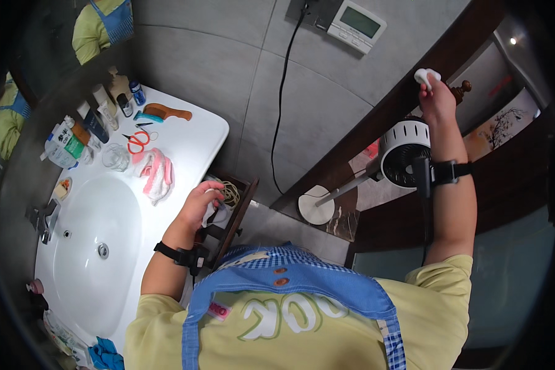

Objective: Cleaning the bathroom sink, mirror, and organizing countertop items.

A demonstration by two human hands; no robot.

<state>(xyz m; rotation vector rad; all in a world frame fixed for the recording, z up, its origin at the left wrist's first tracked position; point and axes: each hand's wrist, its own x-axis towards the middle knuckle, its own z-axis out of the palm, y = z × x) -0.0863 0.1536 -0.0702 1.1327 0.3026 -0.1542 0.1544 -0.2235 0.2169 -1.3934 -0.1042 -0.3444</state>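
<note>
Raised at the upper right, my right hand (436, 102) is closed on a white wad of cloth or tissue (425, 76). The wad is at the dark wooden door frame (407, 80); whether it touches the wood I cannot tell. My left hand (200, 202) is over the open drawer (239, 217) beside the washbasin counter, its fingers curled. White, soft-looking material (209, 214) shows under those fingers and appears to be in the hand. Coiled pale cable (229, 193) lies in the drawer just past the fingertips; the hand hides part of the drawer.
A white washbasin (95, 213) fills the counter at left, with a faucet (43, 221). Behind it are several bottles, a wooden comb (166, 112), orange-handled scissors (137, 145) and a pink-white towel (153, 176). A white standing fan (406, 148) is below my right hand. A black cable (282, 92) hangs along the wall.
</note>
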